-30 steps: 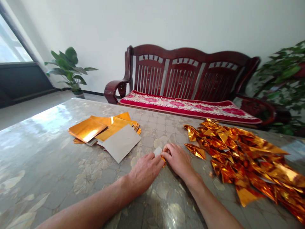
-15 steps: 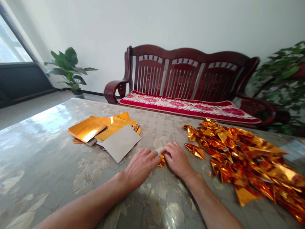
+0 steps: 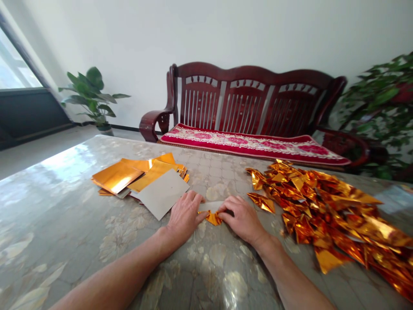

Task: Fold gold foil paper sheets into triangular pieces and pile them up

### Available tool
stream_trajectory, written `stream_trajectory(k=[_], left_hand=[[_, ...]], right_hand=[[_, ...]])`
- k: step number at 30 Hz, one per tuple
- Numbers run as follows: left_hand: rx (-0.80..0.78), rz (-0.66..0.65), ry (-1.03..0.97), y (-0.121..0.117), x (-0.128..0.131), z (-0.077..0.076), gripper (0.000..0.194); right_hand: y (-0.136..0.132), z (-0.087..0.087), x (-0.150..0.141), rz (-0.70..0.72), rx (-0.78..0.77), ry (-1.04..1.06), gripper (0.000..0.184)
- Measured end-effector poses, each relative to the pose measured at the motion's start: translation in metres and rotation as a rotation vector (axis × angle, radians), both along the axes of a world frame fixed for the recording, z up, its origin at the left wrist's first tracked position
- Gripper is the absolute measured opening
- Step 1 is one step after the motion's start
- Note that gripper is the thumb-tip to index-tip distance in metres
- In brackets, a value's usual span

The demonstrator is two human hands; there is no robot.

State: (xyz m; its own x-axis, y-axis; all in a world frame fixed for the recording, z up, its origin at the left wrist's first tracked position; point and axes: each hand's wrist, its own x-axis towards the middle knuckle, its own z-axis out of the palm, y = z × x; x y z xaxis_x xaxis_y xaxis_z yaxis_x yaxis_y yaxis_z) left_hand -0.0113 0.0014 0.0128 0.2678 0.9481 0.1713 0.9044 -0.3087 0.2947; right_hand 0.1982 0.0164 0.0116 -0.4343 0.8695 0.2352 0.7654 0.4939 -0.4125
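Between my hands on the table lies a partly folded sheet of gold foil paper (image 3: 213, 218). Its pale back faces up along the far side, and crumpled gold folds show along the near side. My left hand (image 3: 186, 211) pinches its left end between thumb and fingers. At the right end, my right hand (image 3: 240, 215) grips it with thumb and curled fingertips. Left of my hands is a loose stack of flat gold foil sheets (image 3: 119, 175), with one sheet (image 3: 163, 193) lying pale side up. A heap of folded gold foil pieces (image 3: 322, 206) spreads over the right side.
The table (image 3: 80, 224) has a glossy, flower-patterned cover. One folded foil piece (image 3: 262, 202) lies at the heap's left edge. Behind the table stands a dark wooden bench (image 3: 248, 103) with a red floral cushion (image 3: 254, 143). Potted plants (image 3: 93, 94) stand at both sides.
My hands have moved apart, the left one going left. More of the foil paper shows between them, its pale strip now wider and flatter. My view has shifted slightly.
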Motion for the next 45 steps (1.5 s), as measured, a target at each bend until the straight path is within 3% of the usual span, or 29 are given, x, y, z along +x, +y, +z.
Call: stream_trajectory(k=[5,8,19,23,27,32,36,45], left_hand=[[-0.095,0.011,0.012,0.009,-0.001,0.004,0.038],[-0.137,0.017,-0.014,0.015,-0.003,0.004,0.036],[-0.238,0.034,-0.096,0.026,0.002,0.008,0.031],[-0.261,0.011,-0.116,0.024,0.003,0.010,0.020],[-0.263,-0.043,-0.207,0.021,0.003,0.007,0.008],[-0.180,-0.076,-0.267,0.019,0.001,-0.001,0.007],[-0.124,-0.104,-0.228,0.016,0.000,-0.004,0.008],[-0.017,-0.208,0.021,0.004,0.004,0.002,0.012]], right_hand=[[0.008,-0.003,0.005,-0.020,0.028,0.052,0.043],[0.014,-0.001,0.008,0.020,0.002,-0.002,0.050],[0.027,0.007,0.012,0.107,-0.064,-0.074,0.047],[0.027,0.008,0.011,0.077,-0.077,-0.050,0.037],[0.027,0.008,0.011,0.040,-0.106,0.004,0.033],[0.029,0.004,0.014,0.055,-0.135,0.069,0.018],[0.031,0.000,0.017,0.086,-0.130,0.120,0.012],[0.026,-0.006,0.017,0.094,-0.022,0.146,0.016]])
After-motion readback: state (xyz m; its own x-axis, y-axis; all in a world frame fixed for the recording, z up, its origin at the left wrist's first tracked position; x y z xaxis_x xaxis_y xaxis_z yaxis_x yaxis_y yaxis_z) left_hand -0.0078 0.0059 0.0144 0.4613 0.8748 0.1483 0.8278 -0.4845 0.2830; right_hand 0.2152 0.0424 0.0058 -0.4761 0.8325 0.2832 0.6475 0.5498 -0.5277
